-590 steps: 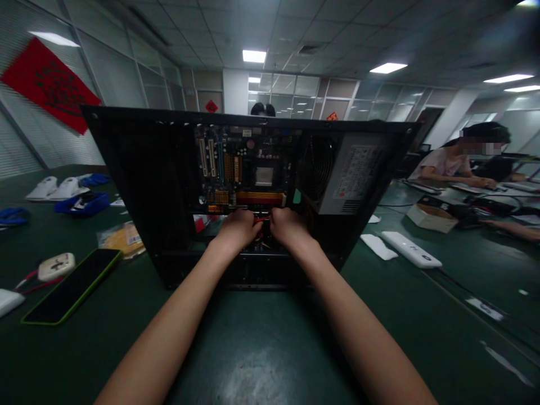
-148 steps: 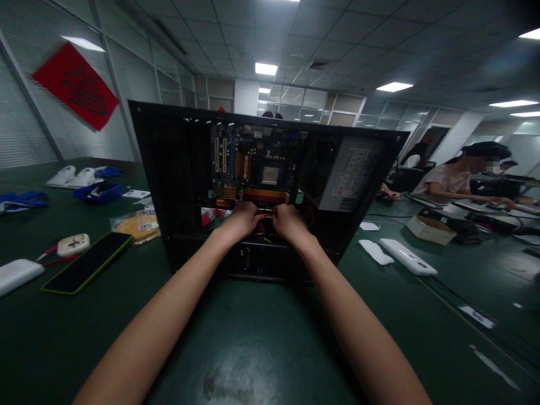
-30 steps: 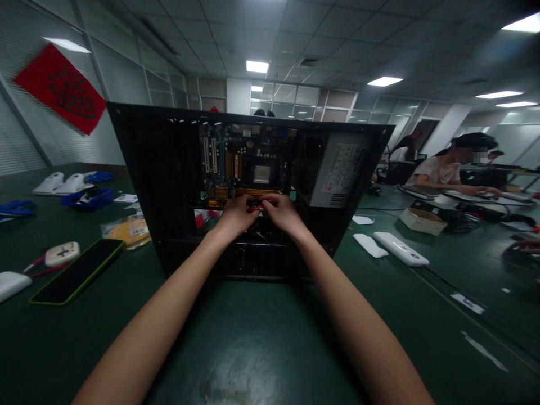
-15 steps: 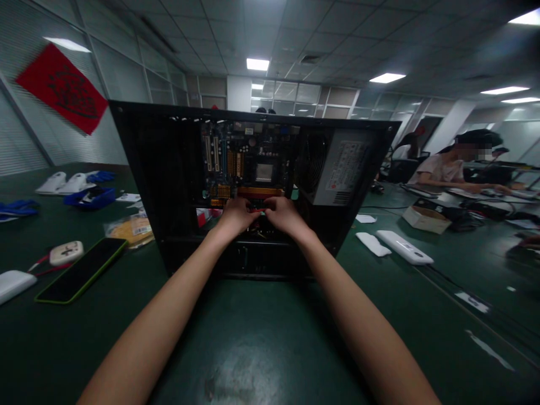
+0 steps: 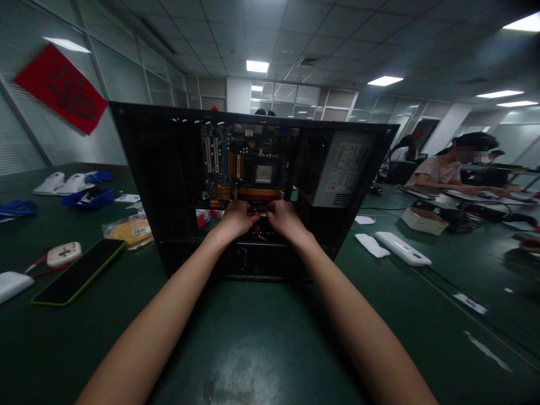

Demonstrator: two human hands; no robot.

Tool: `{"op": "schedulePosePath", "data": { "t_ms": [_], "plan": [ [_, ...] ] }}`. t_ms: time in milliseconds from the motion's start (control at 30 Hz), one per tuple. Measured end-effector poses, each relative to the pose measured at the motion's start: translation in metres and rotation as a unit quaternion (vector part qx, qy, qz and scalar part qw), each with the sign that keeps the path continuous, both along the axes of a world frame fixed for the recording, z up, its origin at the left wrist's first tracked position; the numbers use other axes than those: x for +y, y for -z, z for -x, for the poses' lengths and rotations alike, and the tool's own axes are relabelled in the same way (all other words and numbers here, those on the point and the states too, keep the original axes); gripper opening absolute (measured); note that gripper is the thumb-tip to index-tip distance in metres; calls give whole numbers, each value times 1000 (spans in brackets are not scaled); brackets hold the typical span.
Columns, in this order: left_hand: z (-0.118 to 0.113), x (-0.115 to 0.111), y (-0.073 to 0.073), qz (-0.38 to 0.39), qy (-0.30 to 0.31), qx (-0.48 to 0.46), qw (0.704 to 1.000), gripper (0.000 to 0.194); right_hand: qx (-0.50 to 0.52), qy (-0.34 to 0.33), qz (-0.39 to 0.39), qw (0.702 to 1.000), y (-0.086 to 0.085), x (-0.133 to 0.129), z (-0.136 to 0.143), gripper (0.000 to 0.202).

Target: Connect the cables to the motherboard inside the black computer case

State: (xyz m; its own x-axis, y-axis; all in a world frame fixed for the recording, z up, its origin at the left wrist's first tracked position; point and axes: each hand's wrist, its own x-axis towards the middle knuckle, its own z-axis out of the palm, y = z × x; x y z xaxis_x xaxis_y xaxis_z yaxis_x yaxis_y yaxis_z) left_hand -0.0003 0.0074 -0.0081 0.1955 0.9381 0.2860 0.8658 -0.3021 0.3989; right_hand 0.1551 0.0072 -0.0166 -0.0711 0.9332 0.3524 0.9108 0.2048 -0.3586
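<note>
A black computer case [image 5: 248, 264] stands on the green table with its side open toward me. Inside it are a motherboard [image 5: 253, 154] and, at the upper right, a grey power supply [image 5: 343, 171]. Both hands reach into the lower middle of the case, just below the orange-red memory slots [image 5: 261, 194]. My left hand [image 5: 235, 218] is closed on the left end of a thin red cable [image 5: 259, 214]. The fingers of my right hand [image 5: 284, 216] pinch the same cable at its right end. More small wires hang below, too dark to make out.
On the left lie a phone [image 5: 80, 273], a white earphone case [image 5: 64, 255], a yellow bagged item [image 5: 133, 229] and a blue tray [image 5: 88, 198]. To the right are a white power bank [image 5: 403, 248] and a cardboard box [image 5: 424, 219]. A person [image 5: 447, 166] sits at the far right.
My right hand has shifted very slightly, and the red cable shows a little more between the hands. The case stays in place; the view has moved slightly.
</note>
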Motion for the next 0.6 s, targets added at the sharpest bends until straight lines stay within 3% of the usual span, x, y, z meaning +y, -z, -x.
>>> {"op": "schedulePosePath", "data": {
  "t_ms": [600],
  "plan": [
    [-3, -7, -4, 29, -5, 19, 999, 22, -35, -1, 30, 999, 1, -2, 0, 26]
  ]
}}
